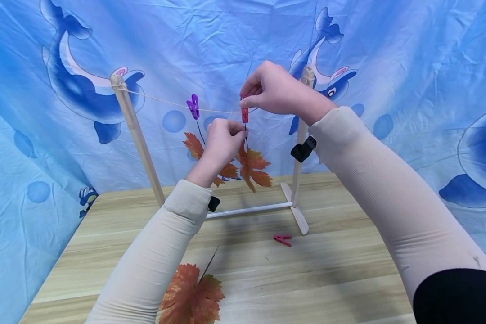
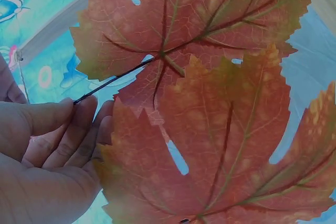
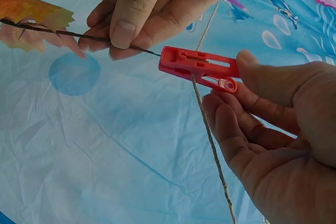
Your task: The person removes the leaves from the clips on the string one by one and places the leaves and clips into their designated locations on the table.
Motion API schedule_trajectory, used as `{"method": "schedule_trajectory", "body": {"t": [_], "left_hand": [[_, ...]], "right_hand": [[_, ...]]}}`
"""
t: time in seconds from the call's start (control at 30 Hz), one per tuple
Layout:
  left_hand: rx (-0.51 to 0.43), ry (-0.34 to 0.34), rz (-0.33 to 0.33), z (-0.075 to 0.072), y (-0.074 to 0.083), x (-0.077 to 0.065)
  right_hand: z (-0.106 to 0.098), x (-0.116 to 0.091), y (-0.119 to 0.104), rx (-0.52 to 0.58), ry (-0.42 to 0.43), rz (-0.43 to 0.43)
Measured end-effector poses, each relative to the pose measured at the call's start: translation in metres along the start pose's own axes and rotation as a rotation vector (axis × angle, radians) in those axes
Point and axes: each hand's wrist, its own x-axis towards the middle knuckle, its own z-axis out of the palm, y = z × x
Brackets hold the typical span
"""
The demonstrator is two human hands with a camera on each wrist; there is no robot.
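My left hand (image 1: 224, 141) pinches the dark stem (image 2: 113, 80) of an orange-red artificial leaf (image 1: 253, 166) between thumb and fingers. Just above it, my right hand (image 1: 277, 90) holds a red clothespin (image 3: 199, 66) by its handle end. In the right wrist view the clothespin sits across the string (image 3: 215, 148), and the stem's tip meets its nose. A second leaf (image 1: 194, 146) hangs to the left, its stem under a purple clothespin (image 1: 193, 107) on the string. Part of that leaf is hidden behind my left hand.
Wooden posts (image 1: 135, 135) hold up the string, with a white bar (image 1: 249, 210) low between them. A pink-red clothespin (image 1: 282, 240) lies on the wooden table (image 1: 328, 270). Another leaf (image 1: 192, 297) lies near the front, partly under my left sleeve. A blue dolphin-print cloth (image 1: 227, 36) hangs behind.
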Motion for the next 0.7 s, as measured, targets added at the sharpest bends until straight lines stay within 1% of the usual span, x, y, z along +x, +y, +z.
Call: {"method": "schedule_trajectory", "body": {"t": [0.1,0.27,0.4,0.53,0.7], "left_hand": [[0.009,-0.005,-0.001,0.000,0.000,-0.001],[0.009,-0.015,-0.010,0.002,0.000,-0.002],[0.000,-0.030,-0.005,0.004,-0.001,-0.006],[-0.018,-0.035,0.016,0.005,-0.001,-0.010],[-0.024,-0.048,0.024,0.008,-0.002,-0.016]], "right_hand": [[-0.001,-0.001,0.001,-0.014,0.040,-0.019],[-0.004,-0.002,-0.001,-0.019,0.111,-0.009],[-0.007,-0.004,-0.004,-0.035,0.145,0.008],[-0.010,-0.005,-0.005,-0.061,0.176,0.015],[-0.014,-0.007,-0.004,-0.045,0.220,0.013]]}}
